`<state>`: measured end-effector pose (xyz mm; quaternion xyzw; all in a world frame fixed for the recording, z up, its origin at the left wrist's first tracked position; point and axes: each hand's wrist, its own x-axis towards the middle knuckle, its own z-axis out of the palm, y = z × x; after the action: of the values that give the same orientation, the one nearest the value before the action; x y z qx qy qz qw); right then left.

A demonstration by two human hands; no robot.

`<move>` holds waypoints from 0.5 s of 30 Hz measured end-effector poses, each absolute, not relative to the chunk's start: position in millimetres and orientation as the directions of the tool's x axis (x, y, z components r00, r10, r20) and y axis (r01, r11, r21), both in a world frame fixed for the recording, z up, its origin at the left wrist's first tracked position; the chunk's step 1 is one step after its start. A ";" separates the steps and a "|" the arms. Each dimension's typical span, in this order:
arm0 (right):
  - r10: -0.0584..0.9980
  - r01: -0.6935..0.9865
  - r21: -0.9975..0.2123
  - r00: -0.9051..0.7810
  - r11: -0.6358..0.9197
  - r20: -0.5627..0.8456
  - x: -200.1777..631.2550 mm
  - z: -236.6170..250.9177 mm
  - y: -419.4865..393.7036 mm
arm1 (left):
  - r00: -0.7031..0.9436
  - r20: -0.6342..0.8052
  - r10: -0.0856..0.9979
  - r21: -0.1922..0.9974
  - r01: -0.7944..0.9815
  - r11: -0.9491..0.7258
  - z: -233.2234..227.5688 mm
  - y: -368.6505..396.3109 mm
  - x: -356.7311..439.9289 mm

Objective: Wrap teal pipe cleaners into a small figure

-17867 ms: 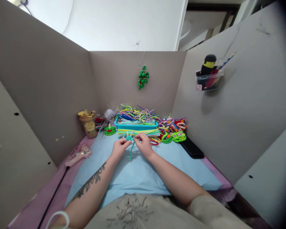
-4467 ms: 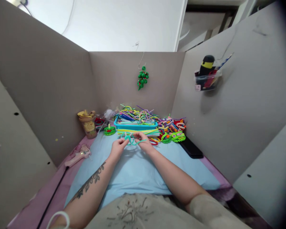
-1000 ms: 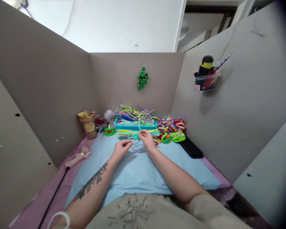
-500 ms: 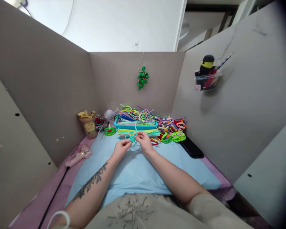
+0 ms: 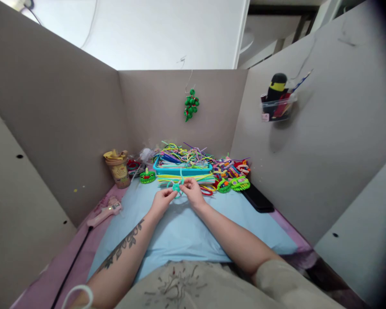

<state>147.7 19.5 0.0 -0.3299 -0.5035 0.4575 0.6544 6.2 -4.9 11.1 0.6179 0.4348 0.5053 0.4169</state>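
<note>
Both hands are pinched narrow: the left hand and right hand grip a turquoise fuzzy-stem piece between them, over the blue sheet, one stem end poking upward. On the right wall, a clear bin wears a pinkish label, too small for me to read; so is the cup's print.

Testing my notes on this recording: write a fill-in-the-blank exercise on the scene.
Besides the left hand, the ____ holds the turquoise piece.
The pink glue gun lies to the ____ of the blue sheet.
The hanging ornament is mostly ____.

Missing words: right hand; left; green.
</note>
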 end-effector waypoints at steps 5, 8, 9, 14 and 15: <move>0.884 -0.116 -0.878 0.116 0.465 0.453 148.9 1.2 16.7 | 0.083 0.252 0.964 0.958 0.117 -0.261 14.2 -7.2 5.6; 0.851 -0.001 -0.855 0.099 0.518 0.515 150.3 3.1 14.6 | 0.088 0.250 0.964 0.960 0.111 -0.258 14.9 -7.7 5.8; 0.844 0.032 -0.849 0.095 0.528 0.529 150.7 3.3 14.0 | 0.088 0.246 0.965 0.961 0.105 -0.255 14.9 -7.5 5.8; 0.812 0.176 -0.810 0.079 0.560 0.579 152.2 2.2 10.9 | 0.052 0.196 0.979 0.977 0.070 -0.200 13.8 -5.7 4.7; 0.807 0.198 -0.802 0.077 0.563 0.586 152.4 2.1 10.2 | 0.045 0.188 0.981 0.979 0.068 -0.191 13.5 -5.4 4.5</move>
<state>152.4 10.2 2.1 -0.3968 -0.6332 0.2466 0.6171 4.5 -5.4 13.5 0.5726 0.4580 0.5173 0.4413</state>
